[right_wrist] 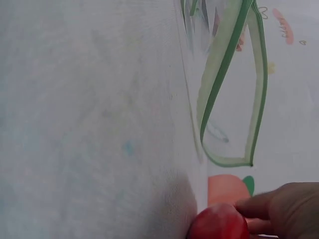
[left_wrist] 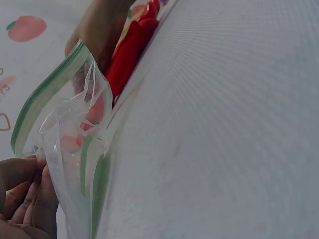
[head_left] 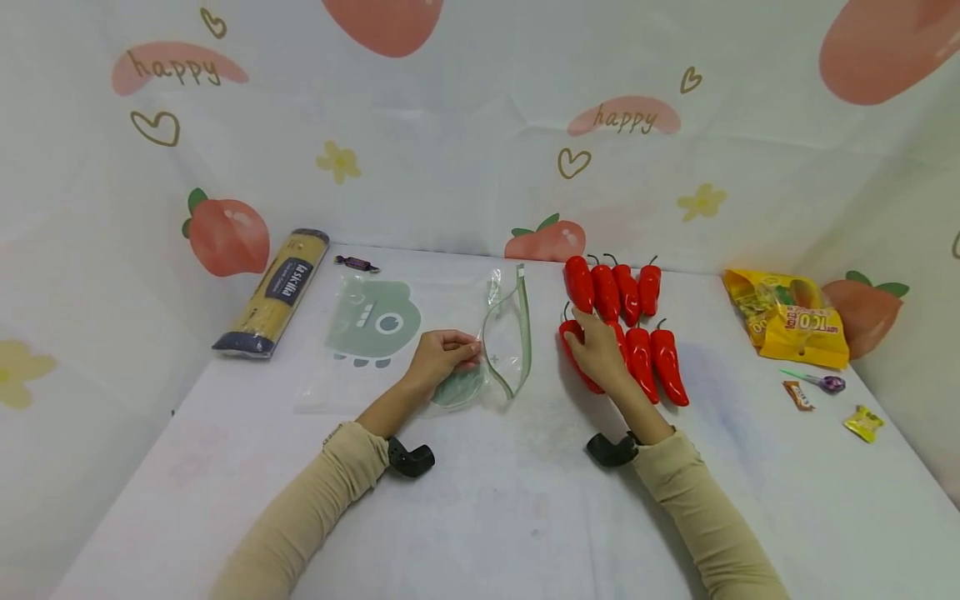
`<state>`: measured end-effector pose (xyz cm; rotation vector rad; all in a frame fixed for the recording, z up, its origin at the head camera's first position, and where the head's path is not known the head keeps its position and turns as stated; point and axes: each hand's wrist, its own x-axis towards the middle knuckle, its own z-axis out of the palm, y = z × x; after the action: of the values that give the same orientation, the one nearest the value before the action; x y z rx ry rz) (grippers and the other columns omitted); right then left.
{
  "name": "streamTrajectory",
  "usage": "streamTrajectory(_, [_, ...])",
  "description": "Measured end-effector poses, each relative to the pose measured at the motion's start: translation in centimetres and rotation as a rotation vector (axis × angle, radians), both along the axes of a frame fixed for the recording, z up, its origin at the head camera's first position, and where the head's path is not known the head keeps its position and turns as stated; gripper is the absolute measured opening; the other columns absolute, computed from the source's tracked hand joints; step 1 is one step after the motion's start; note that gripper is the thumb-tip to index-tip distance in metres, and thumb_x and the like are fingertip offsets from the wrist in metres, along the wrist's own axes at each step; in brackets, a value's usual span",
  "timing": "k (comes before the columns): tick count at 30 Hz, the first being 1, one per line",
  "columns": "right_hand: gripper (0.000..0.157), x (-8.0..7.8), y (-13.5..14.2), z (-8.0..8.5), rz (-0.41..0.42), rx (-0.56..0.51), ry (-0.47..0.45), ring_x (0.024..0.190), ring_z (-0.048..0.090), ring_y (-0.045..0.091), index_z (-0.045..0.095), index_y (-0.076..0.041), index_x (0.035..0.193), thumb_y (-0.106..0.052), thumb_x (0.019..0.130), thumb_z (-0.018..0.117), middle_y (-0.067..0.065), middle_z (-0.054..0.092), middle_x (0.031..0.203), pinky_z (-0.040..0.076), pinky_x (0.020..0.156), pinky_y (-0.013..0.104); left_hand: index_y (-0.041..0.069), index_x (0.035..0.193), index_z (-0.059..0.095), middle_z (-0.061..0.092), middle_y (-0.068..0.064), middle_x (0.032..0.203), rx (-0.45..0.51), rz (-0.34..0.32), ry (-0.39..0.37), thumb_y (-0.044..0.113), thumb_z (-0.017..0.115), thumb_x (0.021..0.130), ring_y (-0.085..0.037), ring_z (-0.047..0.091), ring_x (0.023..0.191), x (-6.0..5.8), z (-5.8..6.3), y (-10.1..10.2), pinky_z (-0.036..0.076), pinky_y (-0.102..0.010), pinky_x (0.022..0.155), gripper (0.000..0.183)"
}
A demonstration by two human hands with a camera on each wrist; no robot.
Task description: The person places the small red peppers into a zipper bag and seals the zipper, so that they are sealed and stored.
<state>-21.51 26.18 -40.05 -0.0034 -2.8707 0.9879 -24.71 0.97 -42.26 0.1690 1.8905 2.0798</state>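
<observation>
A clear zip bag (head_left: 450, 308) with a green monster print lies flat, its green-edged mouth (head_left: 523, 333) spread apart and facing right. At that mouth, the left hand (head_left: 444, 358) pinches the bag's plastic between thumb and fingers; the left wrist view shows the pinched edge beside the green zip strip (left_wrist: 37, 107). Several glossy red chili peppers lie in two rows to the right. The right hand (head_left: 600, 346) grips the leftmost front chili pepper (head_left: 577, 363), thumb on its upper part. In the right wrist view its fingers (right_wrist: 256, 206) meet the rounded pepper (right_wrist: 219, 224).
A spaghetti pack (head_left: 276, 292) lies at the left, with a dark wrapped candy (head_left: 357, 264) near it. On the right are a yellow candy bag (head_left: 795, 321), a lollipop (head_left: 831, 383), a small brown-wrapped candy (head_left: 798, 396) and a yellow one (head_left: 864, 423). A printed cloth stands behind.
</observation>
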Motion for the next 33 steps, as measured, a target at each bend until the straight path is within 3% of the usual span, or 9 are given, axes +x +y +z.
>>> streamTrajectory(6, [0.065, -0.5, -0.1, -0.4, -0.005, 0.03, -0.139, 0.12, 0.047, 0.032, 0.029, -0.004, 0.142, -0.027, 0.089, 0.059, 0.018, 0.045, 0.137, 0.045, 0.096, 0.049, -0.016, 0.102, 0.058, 0.065, 0.005, 0.066, -0.004, -0.004, 0.005, -0.001, 0.062, 0.084, -0.005, 0.064, 0.061, 0.2, 0.0, 0.1, 0.055, -0.017, 0.057, 0.024])
streamTrajectory(9, [0.065, -0.5, -0.3, -0.3, -0.02, 0.031, -0.127, 0.113, 0.05, 0.03, 0.032, -0.004, 0.141, -0.028, 0.088, 0.06, 0.019, 0.049, 0.132, 0.05, 0.091, 0.047, -0.016, 0.102, 0.058, 0.065, 0.005, 0.066, -0.007, -0.003, 0.014, -0.001, 0.063, 0.084, -0.005, 0.064, 0.06, 0.2, 0.1, 0.2, 0.055, -0.016, 0.057, 0.024])
streamTrajectory(13, [0.063, -0.3, -0.3, 0.4, -0.07, -0.033, -0.028, 0.099, 0.051, 0.027, 0.035, -0.005, 0.14, -0.027, 0.087, 0.061, 0.018, 0.054, 0.121, 0.056, 0.08, 0.041, -0.017, 0.101, 0.058, 0.065, 0.006, 0.066, -0.001, -0.006, 0.032, -0.001, 0.062, 0.083, -0.005, 0.064, 0.06, 0.3, 0.1, 0.3, 0.055, -0.017, 0.057, 0.024])
streamTrajectory(17, [0.067, -0.3, -0.3, 1.4, -0.149, -0.268, -0.023, 0.111, 0.047, 0.025, 0.029, -0.013, 0.144, -0.032, 0.088, 0.059, 0.013, 0.046, 0.132, 0.053, 0.087, 0.042, -0.017, 0.1, 0.058, 0.065, 0.005, 0.067, -0.002, -0.008, 0.056, -0.002, 0.062, 0.083, -0.005, 0.064, 0.06, 0.3, 0.2, 0.4, 0.055, -0.017, 0.057, 0.023])
streamTrajectory(22, [0.065, -1.0, -0.9, 2.3, -0.247, -0.811, -0.152, 0.126, 0.036, 0.022, 0.026, -0.016, 0.145, -0.028, 0.09, 0.058, 0.006, 0.033, 0.142, 0.043, 0.102, 0.04, -0.014, 0.099, 0.061, 0.068, 0.0, 0.073, -0.035, -0.015, 0.078, 0.001, 0.064, 0.083, -0.006, 0.065, 0.062, 0.4, 0.4, 0.5, 0.055, -0.018, 0.059, 0.022])
streamTrajectory(25, [0.054, -1.4, -1.6, 2.2, -0.318, -1.003, -0.187, 0.123, 0.04, 0.019, 0.035, -0.014, 0.135, -0.023, 0.089, 0.06, 0.004, 0.037, 0.135, 0.042, 0.103, 0.034, -0.012, 0.099, 0.063, 0.069, -0.003, 0.077, -0.052, -0.018, 0.086, 0.003, 0.065, 0.082, -0.006, 0.065, 0.064, 0.5, 0.6, 0.6, 0.056, -0.02, 0.061, 0.022])
streamTrajectory(29, [0.041, -1.4, -2.5, 1.3, -0.371, -1.001, -0.229, 0.107, 0.047, 0.015, 0.043, -0.014, 0.122, -0.025, 0.087, 0.062, 0.0, 0.045, 0.121, 0.05, 0.091, 0.022, -0.013, 0.099, 0.062, 0.069, -0.003, 0.078, -0.027, -0.008, 0.098, 0.002, 0.065, 0.082, -0.006, 0.065, 0.064, 0.7, 0.8, 0.7, 0.056, -0.02, 0.062, 0.023])
streamTrajectory(33, [0.032, -1.1, -2.9, 0.2, -0.32, -0.983, -0.273, 0.093, 0.051, 0.01, 0.05, -0.012, 0.114, -0.029, 0.089, 0.06, -0.005, 0.053, 0.105, 0.051, 0.076, 0.014, -0.013, 0.099, 0.062, 0.068, 0.0, 0.074, -0.014, 0.009, 0.11, 0.002, 0.065, 0.082, -0.005, 0.064, 0.062, 0.7, 1.0, 0.8, 0.056, -0.02, 0.062, 0.023])
